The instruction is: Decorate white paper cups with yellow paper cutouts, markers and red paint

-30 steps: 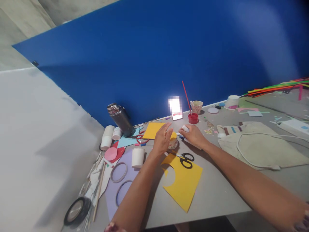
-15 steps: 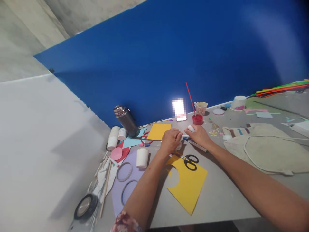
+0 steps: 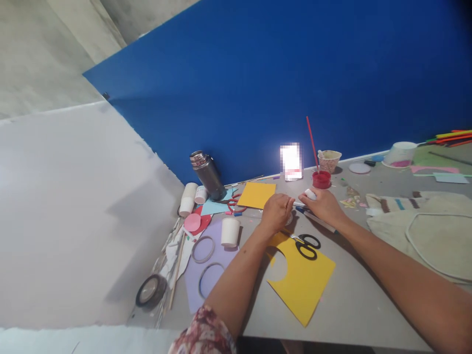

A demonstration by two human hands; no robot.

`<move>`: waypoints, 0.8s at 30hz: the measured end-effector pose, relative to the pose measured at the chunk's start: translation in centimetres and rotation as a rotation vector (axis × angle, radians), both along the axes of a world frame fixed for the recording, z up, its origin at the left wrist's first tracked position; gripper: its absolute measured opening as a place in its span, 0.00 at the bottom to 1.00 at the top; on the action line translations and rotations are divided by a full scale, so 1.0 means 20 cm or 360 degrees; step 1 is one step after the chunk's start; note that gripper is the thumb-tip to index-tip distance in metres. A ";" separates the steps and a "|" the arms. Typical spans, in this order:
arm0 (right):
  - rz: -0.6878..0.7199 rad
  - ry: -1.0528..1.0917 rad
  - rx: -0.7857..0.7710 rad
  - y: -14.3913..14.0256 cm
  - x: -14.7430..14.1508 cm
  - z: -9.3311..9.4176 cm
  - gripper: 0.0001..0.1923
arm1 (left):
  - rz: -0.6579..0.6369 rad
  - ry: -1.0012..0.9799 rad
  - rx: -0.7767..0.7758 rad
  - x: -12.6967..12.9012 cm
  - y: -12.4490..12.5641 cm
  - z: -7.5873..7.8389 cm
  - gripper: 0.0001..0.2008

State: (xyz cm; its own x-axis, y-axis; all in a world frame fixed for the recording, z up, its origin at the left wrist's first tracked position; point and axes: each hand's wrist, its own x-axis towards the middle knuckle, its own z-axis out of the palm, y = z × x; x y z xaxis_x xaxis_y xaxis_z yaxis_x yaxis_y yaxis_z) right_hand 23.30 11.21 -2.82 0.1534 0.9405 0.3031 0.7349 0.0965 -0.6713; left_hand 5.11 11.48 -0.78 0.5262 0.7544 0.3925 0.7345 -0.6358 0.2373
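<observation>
White object (image 3: 310,194) is sitting in the right hand (image 3: 325,206), at mid-table, just nearer than the red pot (image 3: 322,180); its kind is too small to tell. Right fingers are wrapping around it and gripping. Left hand (image 3: 276,215) is facing it from the left, fingers curling together at the end of a thin white piece (image 3: 298,203) bridging the gap; whether they are pinching it, cannot tell. A round item (image 3: 290,219) is showing partly beneath the left hand.

Just right and near, a marker (image 3: 320,221) is lying slantwise below the right hand. Nearer, black-handled scissors (image 3: 308,246) are resting on a yellow sheet (image 3: 308,290) that is missing a large round bite at its left.

Progress, judged: that cut is looking finished, scissors lying idle; handwork with the white object is looking unfinished. Farther left, a second yellow sheet (image 3: 257,195) is showing no cut. Whereabouts of the missing round piece: not clear.

Outward, left: a white cup (image 3: 230,232) is standing upright by a lilac sheet (image 3: 191,280); a dark flask (image 3: 210,177) is leaning in view, farther off.
</observation>
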 end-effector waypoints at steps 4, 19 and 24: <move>0.0000 -0.0006 -0.0007 0.00 0.00 0.00 0.13 | -0.0010 -0.0045 -0.0009 0.00 0.00 -0.01 0.21; 0.0035 0.0031 -0.0011 0.00 0.00 0.03 0.13 | -0.0013 -0.0194 -0.0053 -0.01 0.01 -0.01 0.17; 0.0024 0.0041 0.0004 0.00 -0.01 0.04 0.13 | -0.0026 -0.0271 -0.0054 -0.02 0.01 0.01 0.15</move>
State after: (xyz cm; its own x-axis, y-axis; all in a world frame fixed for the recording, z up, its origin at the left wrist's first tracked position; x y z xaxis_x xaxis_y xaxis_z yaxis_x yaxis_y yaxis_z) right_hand 23.18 11.24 -2.03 0.1471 0.9420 0.3016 0.7157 0.1091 -0.6898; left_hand 4.69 11.71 -0.54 0.4666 0.7605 0.4516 0.6715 -0.6369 0.3787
